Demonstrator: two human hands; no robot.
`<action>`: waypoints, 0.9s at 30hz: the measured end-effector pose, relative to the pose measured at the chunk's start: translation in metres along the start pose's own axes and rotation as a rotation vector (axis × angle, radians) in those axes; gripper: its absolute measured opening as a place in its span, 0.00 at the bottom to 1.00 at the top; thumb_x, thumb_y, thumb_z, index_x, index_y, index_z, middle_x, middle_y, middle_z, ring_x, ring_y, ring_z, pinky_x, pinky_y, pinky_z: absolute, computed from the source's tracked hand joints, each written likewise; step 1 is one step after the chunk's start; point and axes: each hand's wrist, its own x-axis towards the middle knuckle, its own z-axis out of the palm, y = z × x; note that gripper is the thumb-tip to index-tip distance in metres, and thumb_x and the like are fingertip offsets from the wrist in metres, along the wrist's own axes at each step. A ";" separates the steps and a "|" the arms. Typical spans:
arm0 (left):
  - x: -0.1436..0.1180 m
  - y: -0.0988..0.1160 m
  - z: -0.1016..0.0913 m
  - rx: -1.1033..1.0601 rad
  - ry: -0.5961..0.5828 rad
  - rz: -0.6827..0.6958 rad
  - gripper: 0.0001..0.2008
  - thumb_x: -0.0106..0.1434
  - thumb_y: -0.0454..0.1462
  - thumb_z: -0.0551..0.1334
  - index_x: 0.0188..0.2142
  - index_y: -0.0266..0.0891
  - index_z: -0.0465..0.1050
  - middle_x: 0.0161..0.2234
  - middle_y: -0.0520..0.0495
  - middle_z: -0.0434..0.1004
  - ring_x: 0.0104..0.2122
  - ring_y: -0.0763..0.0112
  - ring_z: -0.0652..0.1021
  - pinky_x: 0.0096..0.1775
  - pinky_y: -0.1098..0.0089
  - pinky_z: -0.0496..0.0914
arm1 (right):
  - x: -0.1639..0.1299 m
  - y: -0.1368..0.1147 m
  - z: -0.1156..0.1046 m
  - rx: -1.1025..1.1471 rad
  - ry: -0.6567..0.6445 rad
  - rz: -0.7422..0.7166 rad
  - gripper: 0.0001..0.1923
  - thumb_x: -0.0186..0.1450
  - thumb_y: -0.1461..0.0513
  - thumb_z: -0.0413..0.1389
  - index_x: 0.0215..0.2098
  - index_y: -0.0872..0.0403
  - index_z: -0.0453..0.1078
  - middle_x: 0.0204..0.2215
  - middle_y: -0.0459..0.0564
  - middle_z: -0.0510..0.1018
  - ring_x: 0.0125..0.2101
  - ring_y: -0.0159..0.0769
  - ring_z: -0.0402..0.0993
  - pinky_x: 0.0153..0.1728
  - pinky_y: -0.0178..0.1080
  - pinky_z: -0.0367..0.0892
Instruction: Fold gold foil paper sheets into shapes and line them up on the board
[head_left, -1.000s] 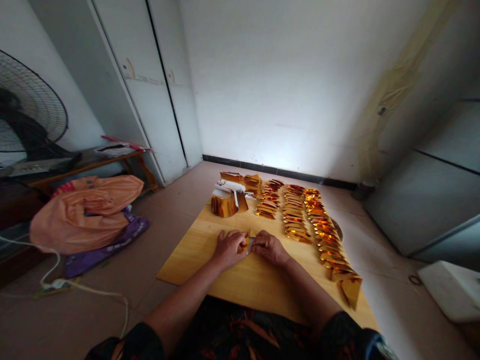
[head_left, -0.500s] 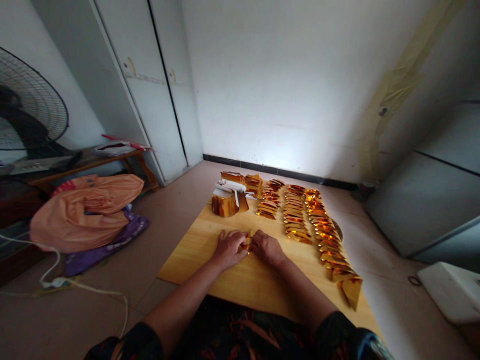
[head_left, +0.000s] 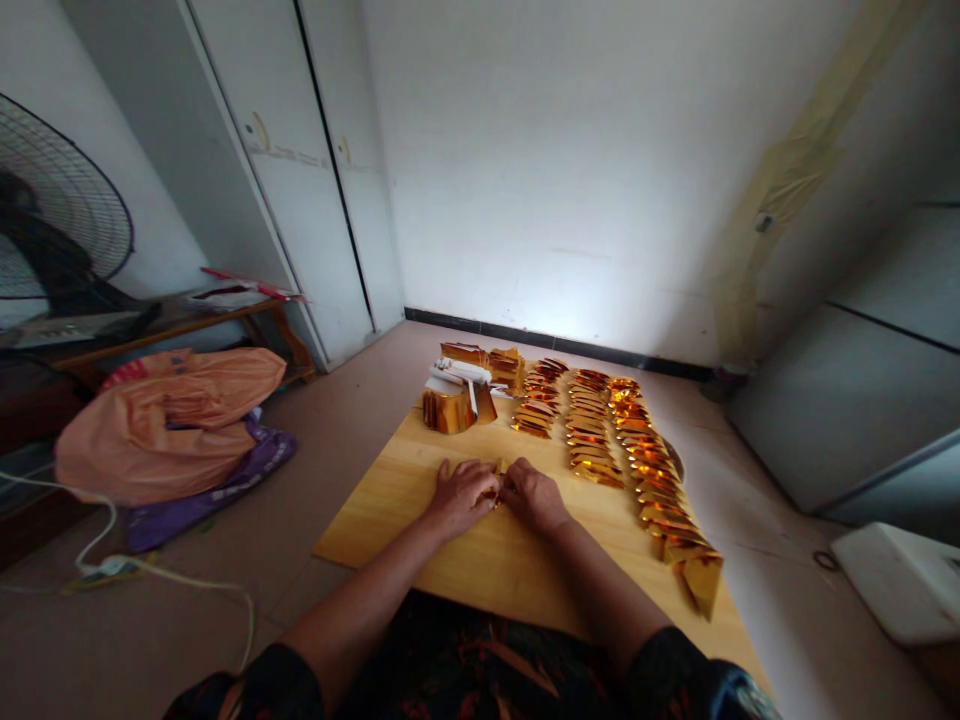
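The left hand [head_left: 459,494] and right hand [head_left: 534,495] are pressing together, pinching a small gold foil piece [head_left: 496,481] between their fingertips on the wooden board [head_left: 390,500].

A plain room in a home, and the work goes on at floor level: tiled floor [head_left: 315,470], bare white wall [head_left: 570,170], tall cupboard doors [head_left: 300,200]. A standing fan [head_left: 52,230] by a low wooden shelf [head_left: 187,330], a stuffed orange bag [head_left: 165,420], a wooden board [head_left: 495,560] carrying rows of gold foil pieces [head_left: 637,460].
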 end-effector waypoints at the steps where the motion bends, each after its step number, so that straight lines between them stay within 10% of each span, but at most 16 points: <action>1: 0.000 0.000 0.000 0.005 -0.004 0.000 0.07 0.60 0.38 0.59 0.39 0.50 0.70 0.56 0.55 0.67 0.57 0.59 0.63 0.57 0.42 0.46 | 0.001 0.001 -0.001 0.034 -0.004 0.022 0.07 0.65 0.58 0.52 0.35 0.53 0.69 0.36 0.46 0.72 0.32 0.28 0.70 0.29 0.30 0.57; 27: 0.001 0.001 -0.002 0.022 -0.029 -0.002 0.06 0.60 0.40 0.59 0.38 0.52 0.72 0.56 0.56 0.67 0.56 0.59 0.63 0.56 0.41 0.47 | 0.005 0.022 0.008 0.324 0.158 -0.004 0.09 0.52 0.70 0.57 0.31 0.55 0.68 0.32 0.45 0.68 0.30 0.30 0.66 0.33 0.31 0.63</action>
